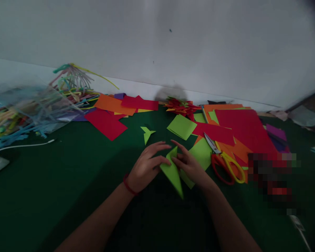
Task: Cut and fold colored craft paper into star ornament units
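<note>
A folded sheet of lime-green paper (pixel 174 174) is held up between both hands, its long point angled down toward me. My left hand (pixel 149 161) pinches its left edge with thumb and fingers; a red band circles that wrist. On the other side my right hand (pixel 190 164) grips the paper near its top, some fingers hidden behind it. Beyond the hands lies a small three-pointed green folded piece (pixel 147 134). A stack of green paper squares (pixel 182 126) sits just past my right fingers, and another green sheet (pixel 202 154) lies partly under the right hand.
Scissors (pixel 227 161) with red and yellow handles rest open on coloured paper at right. A red folded-paper flower (pixel 180 106) stands near the wall. Red sheets (pixel 107 123) lie at back left, beside pipe cleaners (pixel 75 84) and a clear plastic bag (pixel 46 101). A white cable (pixel 26 145) crosses the left.
</note>
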A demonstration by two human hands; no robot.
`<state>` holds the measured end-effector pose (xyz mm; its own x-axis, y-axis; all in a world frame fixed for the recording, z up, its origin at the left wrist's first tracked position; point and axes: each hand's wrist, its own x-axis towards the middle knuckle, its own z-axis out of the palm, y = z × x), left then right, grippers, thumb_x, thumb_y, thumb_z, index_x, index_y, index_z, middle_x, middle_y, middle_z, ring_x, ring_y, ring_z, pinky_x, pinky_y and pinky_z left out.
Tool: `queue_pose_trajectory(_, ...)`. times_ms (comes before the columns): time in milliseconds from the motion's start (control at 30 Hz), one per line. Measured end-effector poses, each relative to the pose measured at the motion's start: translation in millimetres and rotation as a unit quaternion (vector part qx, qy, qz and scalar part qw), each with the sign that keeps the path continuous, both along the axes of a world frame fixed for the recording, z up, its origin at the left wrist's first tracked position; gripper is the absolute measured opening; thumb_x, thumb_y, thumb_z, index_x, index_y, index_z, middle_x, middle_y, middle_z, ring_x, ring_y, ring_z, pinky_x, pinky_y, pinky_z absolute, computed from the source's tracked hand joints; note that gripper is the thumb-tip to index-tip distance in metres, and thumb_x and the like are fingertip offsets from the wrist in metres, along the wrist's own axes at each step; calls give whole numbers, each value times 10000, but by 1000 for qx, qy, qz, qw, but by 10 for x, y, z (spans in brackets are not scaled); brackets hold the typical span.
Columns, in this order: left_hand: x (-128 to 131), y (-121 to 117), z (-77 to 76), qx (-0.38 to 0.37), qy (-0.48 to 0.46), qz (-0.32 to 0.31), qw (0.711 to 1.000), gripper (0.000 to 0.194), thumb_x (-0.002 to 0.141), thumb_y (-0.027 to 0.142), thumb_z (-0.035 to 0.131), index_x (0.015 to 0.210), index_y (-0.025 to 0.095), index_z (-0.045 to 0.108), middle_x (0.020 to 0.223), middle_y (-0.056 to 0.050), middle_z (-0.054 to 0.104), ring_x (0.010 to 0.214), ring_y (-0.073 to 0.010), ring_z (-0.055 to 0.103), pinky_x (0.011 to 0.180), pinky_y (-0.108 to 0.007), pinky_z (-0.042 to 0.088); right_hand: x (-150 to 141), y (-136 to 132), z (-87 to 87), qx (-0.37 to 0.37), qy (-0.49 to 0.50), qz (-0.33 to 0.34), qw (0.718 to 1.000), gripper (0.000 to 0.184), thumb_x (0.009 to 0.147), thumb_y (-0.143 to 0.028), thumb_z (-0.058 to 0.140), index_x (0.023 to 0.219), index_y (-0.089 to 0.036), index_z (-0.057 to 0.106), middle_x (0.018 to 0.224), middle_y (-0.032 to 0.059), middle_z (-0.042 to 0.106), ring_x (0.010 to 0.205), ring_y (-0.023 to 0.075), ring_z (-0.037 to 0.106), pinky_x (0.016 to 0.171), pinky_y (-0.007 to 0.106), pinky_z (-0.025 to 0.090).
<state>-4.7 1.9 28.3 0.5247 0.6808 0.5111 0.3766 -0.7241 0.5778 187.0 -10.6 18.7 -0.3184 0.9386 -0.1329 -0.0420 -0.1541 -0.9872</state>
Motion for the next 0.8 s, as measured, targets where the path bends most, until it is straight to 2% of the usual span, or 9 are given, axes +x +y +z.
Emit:
queue_pose_trajectory(133,-21,-48,-9,108,115,-6,987,232,825,43,436,875,196,603,1100,-27,604,1177,-177,438,1044,-462,268,26,21,-25,17,-29,-20,999,555,820,-314,525,1320,-259,290,648,-47,497,558,103,505,538,247,443)
queue_pose_trajectory(233,9,-93,5,127,134,29,982,219,838,68,432,902,189,603,1091,-45,603,1173,-184,443,1039,-470,278,55,13,-35,35,-70,-7,997,583,789,-280,569,1313,-261,314,729,-25,530,671,117,530,625,261,447)
queue_pose_trajectory(333,26,-106,53,139,147,47,978,210,847,88,431,922,188,600,1174,-61,554,1222,-198,386,1040,-479,273,39,5,-62,53,-72,-42,995,610,762,-247,591,1307,-275,320,787,-21,519,691,113,532,627,256,452)
queue_pose_trajectory(433,15,-86,107,159,177,14,971,208,859,107,425,961,190,586,1173,-55,554,1223,-199,380,1043,-483,262,2,32,-86,74,-71,-78,992,578,760,-239,590,1284,-268,349,790,-21,521,702,115,547,649,266,467)
queue_pose_trajectory(533,19,-84,123,163,214,-32,963,206,863,93,409,973,163,568,1014,-47,615,1047,-157,526,1006,-410,340,-13,68,-59,122,-132,-102,978,507,766,-238,589,1238,-255,403,845,7,574,776,141,577,719,310,480)
queue_pose_trajectory(600,44,-109,104,143,252,-29,957,191,845,62,412,943,132,561,923,-56,617,903,-151,575,913,-359,427,-5,62,-4,196,-234,-120,945,376,776,-228,579,1143,-241,497,938,41,588,863,169,571,768,348,473)
queue_pose_trajectory(667,77,-148,64,115,297,-12,948,181,821,33,419,906,115,556,875,-66,605,831,-166,581,816,-343,475,9,16,61,294,-365,-121,875,210,793,-202,551,999,-220,592,1004,65,566,959,203,530,830,394,440)
queue_pose_trajectory(733,108,-180,8,97,328,-9,940,181,812,24,418,894,111,553,851,-67,596,805,-178,578,771,-345,486,18,-67,105,345,-446,-77,823,197,810,-167,510,974,-206,612,983,74,566,943,212,524,807,401,450)
queue_pose_trajectory(800,128,-195,-56,94,336,-17,937,183,819,38,414,921,107,549,859,-70,594,811,-187,575,766,-354,482,17,-168,101,360,-471,-36,804,273,805,-95,467,1027,-186,596,997,80,565,933,197,529,796,368,467)
